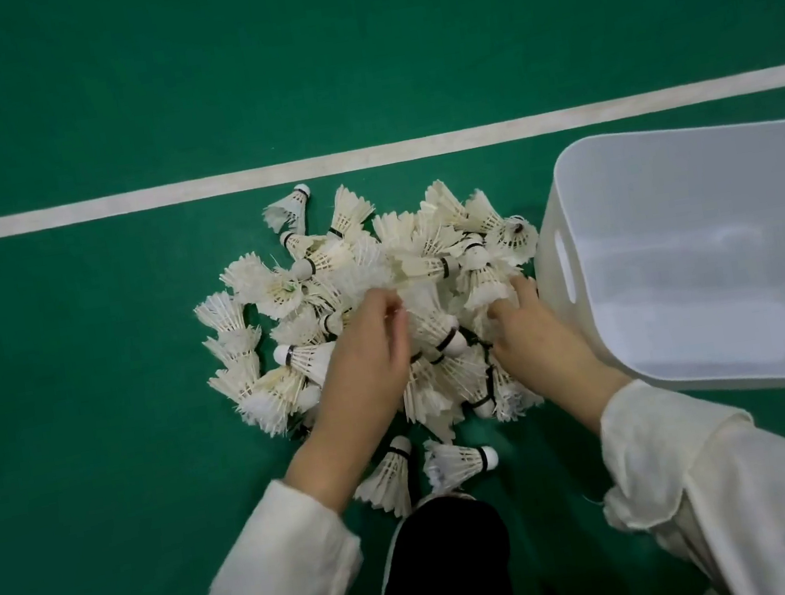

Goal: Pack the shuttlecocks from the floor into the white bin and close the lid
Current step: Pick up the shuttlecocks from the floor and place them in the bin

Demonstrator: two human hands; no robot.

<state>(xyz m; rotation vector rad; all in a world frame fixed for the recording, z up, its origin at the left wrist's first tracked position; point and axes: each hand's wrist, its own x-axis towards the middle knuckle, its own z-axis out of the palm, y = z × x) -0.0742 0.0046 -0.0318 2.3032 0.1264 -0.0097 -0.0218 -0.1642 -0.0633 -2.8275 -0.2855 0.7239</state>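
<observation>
A loose heap of shuttlecocks (372,310) is spread on the green floor (91,390), just left of the white bin (707,253), which appears empty; no lid is seen. Both hands are pressed into the heap: the left hand (363,352) with fingers curled around feathers, the right hand (531,333) with fingers narrowly spread. The heap is best scooped from both sides, gently, so feathers are not crushed

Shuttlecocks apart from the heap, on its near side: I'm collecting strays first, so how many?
2: both just below the heap, the left shuttlecock cork up, the right shuttlecock cork pointing right. More may be hidden.
</observation>
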